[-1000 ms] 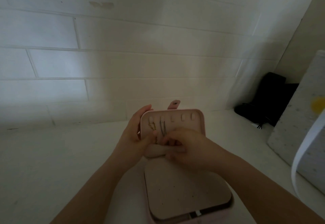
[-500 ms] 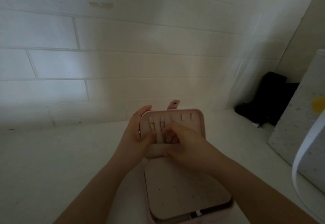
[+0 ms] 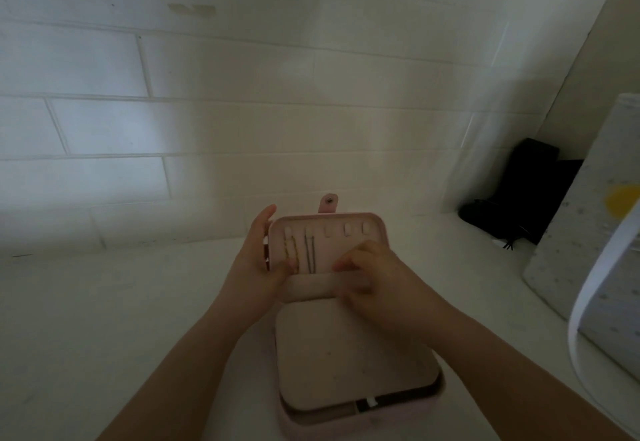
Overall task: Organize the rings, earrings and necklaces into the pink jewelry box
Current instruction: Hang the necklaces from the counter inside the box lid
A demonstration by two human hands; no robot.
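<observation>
The pink jewelry box [image 3: 408,406] lies open on the white counter, its lid [image 3: 375,229] standing upright. Inside the lid hang a gold necklace [image 3: 290,250] and a dark necklace [image 3: 310,253], their lower ends tucked behind the lid's pocket band [image 3: 318,288]. My left hand [image 3: 258,267] grips the lid's left edge, thumb pressing the band near the gold chain. My right hand [image 3: 372,279] has curled fingers on the band's right part. A beige perforated earring panel [image 3: 346,354] covers the box's base.
A white tiled wall [image 3: 242,111] rises behind the counter. A black pouch [image 3: 519,194] leans in the back right corner. A speckled grey box [image 3: 588,215] with a yellow spot and a white strap [image 3: 588,302] stand at the right.
My right hand slid from the dark necklace to the right and down onto the pocket band. Both chains now hang uncovered. My left hand kept its hold on the lid.
</observation>
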